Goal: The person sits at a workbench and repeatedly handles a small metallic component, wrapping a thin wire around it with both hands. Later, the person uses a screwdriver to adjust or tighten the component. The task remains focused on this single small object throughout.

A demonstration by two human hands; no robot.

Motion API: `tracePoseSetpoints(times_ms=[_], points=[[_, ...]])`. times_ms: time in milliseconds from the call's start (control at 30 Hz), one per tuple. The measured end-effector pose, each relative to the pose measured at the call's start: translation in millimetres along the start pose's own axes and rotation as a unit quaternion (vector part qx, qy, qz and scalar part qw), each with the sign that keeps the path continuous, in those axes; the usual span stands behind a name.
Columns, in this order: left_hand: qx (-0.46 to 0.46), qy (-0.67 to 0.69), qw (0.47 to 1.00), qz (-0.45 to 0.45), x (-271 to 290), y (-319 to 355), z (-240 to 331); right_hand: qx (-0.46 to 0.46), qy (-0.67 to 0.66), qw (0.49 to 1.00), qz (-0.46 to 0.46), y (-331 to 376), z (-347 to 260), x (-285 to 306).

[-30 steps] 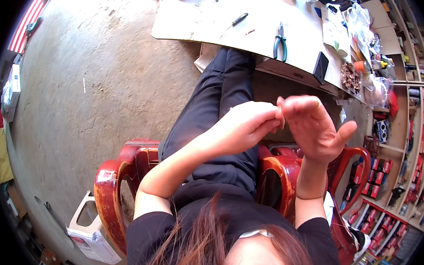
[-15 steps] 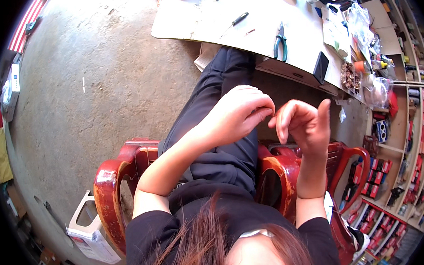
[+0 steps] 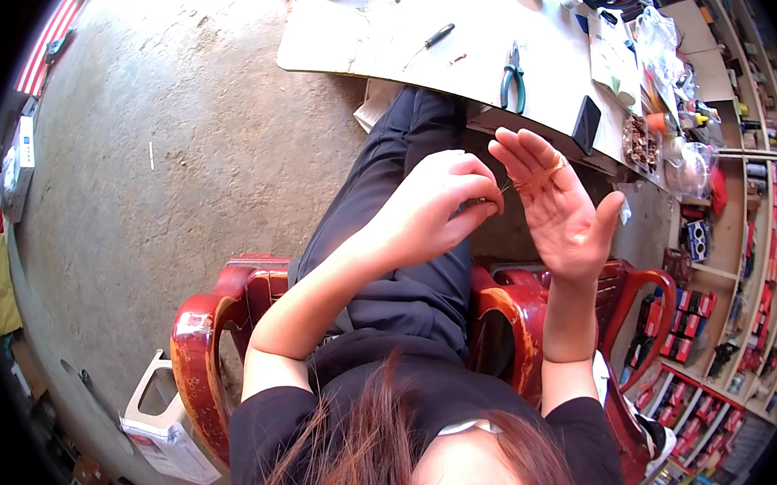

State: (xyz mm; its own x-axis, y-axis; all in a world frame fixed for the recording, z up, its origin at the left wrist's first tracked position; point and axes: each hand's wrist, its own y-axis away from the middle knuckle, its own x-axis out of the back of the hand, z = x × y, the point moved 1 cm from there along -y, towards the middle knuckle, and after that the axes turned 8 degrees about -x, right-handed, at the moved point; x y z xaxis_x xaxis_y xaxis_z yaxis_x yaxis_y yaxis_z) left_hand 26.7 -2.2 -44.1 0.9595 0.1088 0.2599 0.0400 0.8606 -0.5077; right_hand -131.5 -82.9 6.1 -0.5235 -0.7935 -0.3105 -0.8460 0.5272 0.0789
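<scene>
A thin golden strand [image 3: 540,177], wire or thread, runs across the fingers of my right hand [image 3: 557,201], which is held up flat with its palm showing and its thumb out to the side. My left hand [image 3: 448,201] is closed in a pinch right beside those fingertips. A fine length of the strand seems to reach from the right fingers to the left fingertips; its end is hidden in the pinch. Both hands hang in the air over my lap, short of the table's near edge.
On the white table [image 3: 358,40] lie pliers [image 3: 513,79] with dark teal handles, a screwdriver [image 3: 430,44] and a black phone [image 3: 587,124] at the edge. Bags and small containers crowd its right side. Red chair arms [image 3: 202,361] flank me; stocked shelves [image 3: 763,255] stand at right.
My right hand has turned and straightened from bent fingers to a flat raised palm, and the strand across it now shows. My left hand keeps its pinch in nearly the same place.
</scene>
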Motion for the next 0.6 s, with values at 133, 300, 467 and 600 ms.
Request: tracePoseSetpoints(times_ms=[133,300,467,600], points=[[0.010,0.033,0.999,0.007,-2.0,-1.5,-0.8,-0.002,0.190,0.981,0.044,4.2,-1.8,-8.4],[0.095,0.076,0.993,0.004,-2.3,2.3,2.1,0.099,0.498,0.858,0.077,1.2,-0.4,-16.1],[0.140,0.131,0.981,0.031,-2.1,1.8,1.8,0.189,0.659,0.723,0.092,-4.8,0.2,-14.0],[0.149,0.166,0.973,0.053,-4.1,2.0,1.8,0.218,0.680,0.693,0.102,-5.8,-1.6,-15.8]])
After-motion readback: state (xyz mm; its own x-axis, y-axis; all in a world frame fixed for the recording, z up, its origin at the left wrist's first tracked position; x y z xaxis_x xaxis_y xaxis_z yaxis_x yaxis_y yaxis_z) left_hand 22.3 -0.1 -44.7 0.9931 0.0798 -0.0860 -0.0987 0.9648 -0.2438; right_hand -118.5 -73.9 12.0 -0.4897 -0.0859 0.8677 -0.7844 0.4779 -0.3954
